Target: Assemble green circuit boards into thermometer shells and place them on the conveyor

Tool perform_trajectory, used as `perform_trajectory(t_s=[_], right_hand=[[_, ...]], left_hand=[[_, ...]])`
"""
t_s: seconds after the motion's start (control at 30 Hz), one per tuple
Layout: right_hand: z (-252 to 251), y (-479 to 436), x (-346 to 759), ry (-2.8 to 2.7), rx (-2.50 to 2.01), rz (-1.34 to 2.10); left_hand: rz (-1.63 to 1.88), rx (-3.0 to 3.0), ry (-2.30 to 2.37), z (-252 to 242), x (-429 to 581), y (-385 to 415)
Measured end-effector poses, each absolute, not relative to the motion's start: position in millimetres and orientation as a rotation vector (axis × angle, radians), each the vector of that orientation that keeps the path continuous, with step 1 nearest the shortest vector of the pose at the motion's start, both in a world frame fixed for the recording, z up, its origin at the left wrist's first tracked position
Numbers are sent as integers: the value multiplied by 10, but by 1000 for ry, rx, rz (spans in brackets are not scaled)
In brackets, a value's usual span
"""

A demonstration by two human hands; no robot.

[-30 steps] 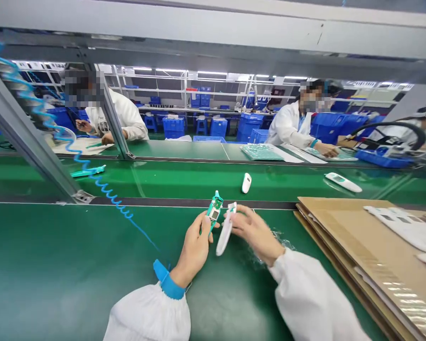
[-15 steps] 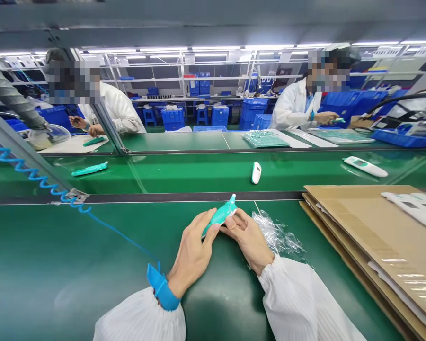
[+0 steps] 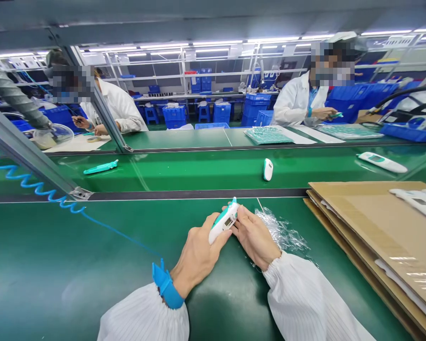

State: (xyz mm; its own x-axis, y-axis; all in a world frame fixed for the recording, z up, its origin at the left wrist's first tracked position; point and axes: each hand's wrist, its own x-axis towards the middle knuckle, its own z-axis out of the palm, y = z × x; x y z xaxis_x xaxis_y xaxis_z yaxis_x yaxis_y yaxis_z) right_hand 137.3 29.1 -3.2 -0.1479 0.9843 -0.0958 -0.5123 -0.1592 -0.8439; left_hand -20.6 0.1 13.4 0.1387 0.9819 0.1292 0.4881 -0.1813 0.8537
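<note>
Green counter [image 3: 74, 251] runs across the lower half of the frame, with a lit workshop behind it. From my remote seat I find the white-and-teal device [image 3: 223, 226] just right of the frame's centre, held over the counter and tilted, narrow tip toward the top. The left hand [image 3: 200, 248] has its fingers closed round the lower body, thumb along the near side; I judge this grip bears the weight and leaves the small window in view. The right hand [image 3: 256, 237] has its fingers drawn in at the upper end, touching it, probably to steady the tip; its hidden fingertips I cannot make out. Crumpled clear film [image 3: 282, 232] lies just beside the right hand, and the cardboard stack [image 3: 369, 208] at the right edge bears white shells [image 3: 421, 203], presumably to keep them within reach. Farther up, the strip beyond the counter carries a small white unit [image 3: 268, 169], a longer one [image 3: 381, 162] at right and a teal piece [image 3: 101, 167] at left; co-workers sit in the upper left and upper right. Half a second ago I saw the device's teal side; now its white face shows. A second ago, the white cover and the teal half with its board were apart, one in each hand.
</note>
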Motion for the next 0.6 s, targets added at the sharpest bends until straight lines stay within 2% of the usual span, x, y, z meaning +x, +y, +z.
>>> perform_trajectory(t_s=[0.6], right_hand=[[-67, 291, 1345, -711, -741, 1601]], left_hand=[[1018, 1935, 1434, 118, -155, -68]])
